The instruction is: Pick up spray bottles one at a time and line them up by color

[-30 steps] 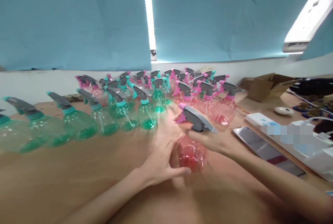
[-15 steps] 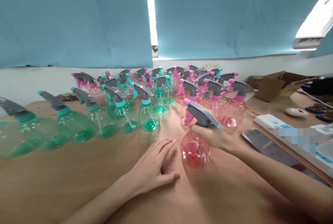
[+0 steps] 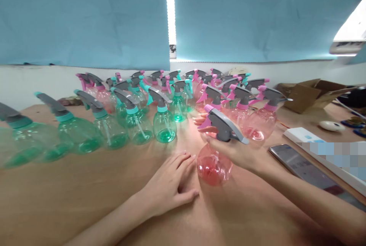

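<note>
A pink spray bottle (image 3: 214, 168) with a grey and pink trigger head stands upright on the wooden table (image 3: 114, 204). My right hand (image 3: 238, 152) is at its neck, behind the grey head. Its fingers are stretched out past the pink trigger, apart from one another; part of the hand is hidden by the head. Flat on the table, left of this bottle, my left hand (image 3: 168, 185) lies open with nothing in it. The nearest green spray bottle (image 3: 165, 128) stands beyond my left fingertips. Another pink spray bottle (image 3: 260, 124) is just behind my right hand.
Several green bottles, such as this one (image 3: 81, 135), form a row at the left, with more mixed bottles behind. At the right are a phone (image 3: 303, 170), a white power strip (image 3: 303, 135), a white mouse (image 3: 331, 126) and a cardboard box (image 3: 309, 95).
My right hand's fingers have straightened and spread from around the bottle's neck and trigger. The bottle and my left hand stay nearly in place; the view has shifted slightly.
</note>
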`<state>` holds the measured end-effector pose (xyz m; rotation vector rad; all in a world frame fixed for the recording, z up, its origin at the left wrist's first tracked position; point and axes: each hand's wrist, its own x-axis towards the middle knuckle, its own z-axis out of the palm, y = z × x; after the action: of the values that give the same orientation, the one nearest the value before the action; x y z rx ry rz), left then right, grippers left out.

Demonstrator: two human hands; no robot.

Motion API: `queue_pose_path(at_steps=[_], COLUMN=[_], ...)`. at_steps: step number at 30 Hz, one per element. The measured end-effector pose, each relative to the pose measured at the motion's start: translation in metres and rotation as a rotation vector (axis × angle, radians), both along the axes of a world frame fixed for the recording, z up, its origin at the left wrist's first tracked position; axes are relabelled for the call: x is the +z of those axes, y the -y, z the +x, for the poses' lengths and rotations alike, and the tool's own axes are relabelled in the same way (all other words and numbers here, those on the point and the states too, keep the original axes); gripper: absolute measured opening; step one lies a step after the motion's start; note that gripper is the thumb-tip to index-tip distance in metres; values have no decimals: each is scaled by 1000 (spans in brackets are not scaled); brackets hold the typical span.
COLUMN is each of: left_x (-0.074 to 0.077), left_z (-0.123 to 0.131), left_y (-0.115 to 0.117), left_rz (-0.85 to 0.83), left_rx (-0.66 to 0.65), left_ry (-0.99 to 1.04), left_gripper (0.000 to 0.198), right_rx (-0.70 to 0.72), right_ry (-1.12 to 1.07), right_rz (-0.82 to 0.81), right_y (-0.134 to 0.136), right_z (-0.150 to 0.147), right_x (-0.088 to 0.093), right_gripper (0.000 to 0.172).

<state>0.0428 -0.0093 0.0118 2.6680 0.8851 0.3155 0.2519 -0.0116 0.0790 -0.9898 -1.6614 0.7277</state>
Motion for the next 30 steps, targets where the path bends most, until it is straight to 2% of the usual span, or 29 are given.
queue_pose_path(at_steps=[5,10,19,23,30], left_x=[-2,-4,-2,-1,-1], left_z=[-1,-1,-1,-1,-1], left_y=[0,-1,0,0,-1], left_rz=[0,-2,-18,-8,-16], left_rx=[6,4,10,15,0], left_ry=[34,52,54,16,47], left_gripper=[66,65,64,64,59], right_rx=[65,95,155,88,36], right_ry=[21,40,90,89,121], right_rz=[-37,-12,-17,-20,-45], right_y=[-5,-7,-10,-6,-4], right_z=[6,9,13,10,10], right_x=[-13,-18,-18,-15,-15], right_gripper=[59,64,60,49,49])
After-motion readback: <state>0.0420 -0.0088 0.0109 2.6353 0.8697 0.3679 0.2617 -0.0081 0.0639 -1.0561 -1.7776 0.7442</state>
